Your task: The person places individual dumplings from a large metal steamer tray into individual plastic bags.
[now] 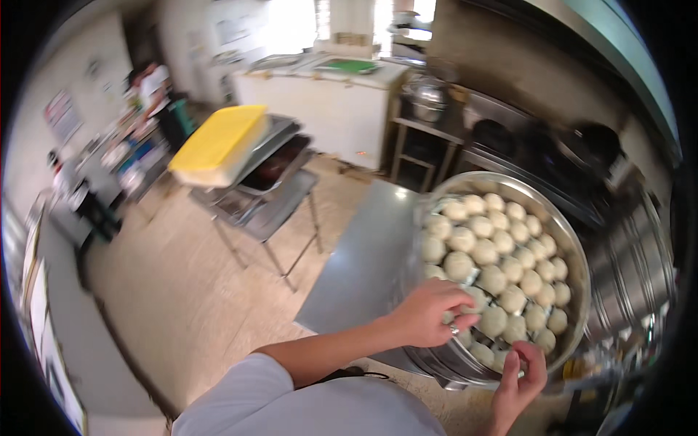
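A large round metal steamer tray (pixel 574 240) holds several pale round dough buns (pixel 502 251), packed close together. My left hand (pixel 429 312) reaches over the near rim, its fingers closed around one bun (pixel 476 298) at the near left of the tray. A ring shows on one finger. My right hand (pixel 520 378) sits at the near rim of the tray, fingertips pinched on the metal edge beside a bun (pixel 483 354).
The steamer rests on a grey metal table (pixel 363 269). To the left a metal rack (pixel 265 192) carries stacked trays with a yellow board (pixel 218 138) on top. A white chest freezer (pixel 331 98) stands at the back, dark cookware (pixel 552 142) to the right, and a person (pixel 149 83) far left.
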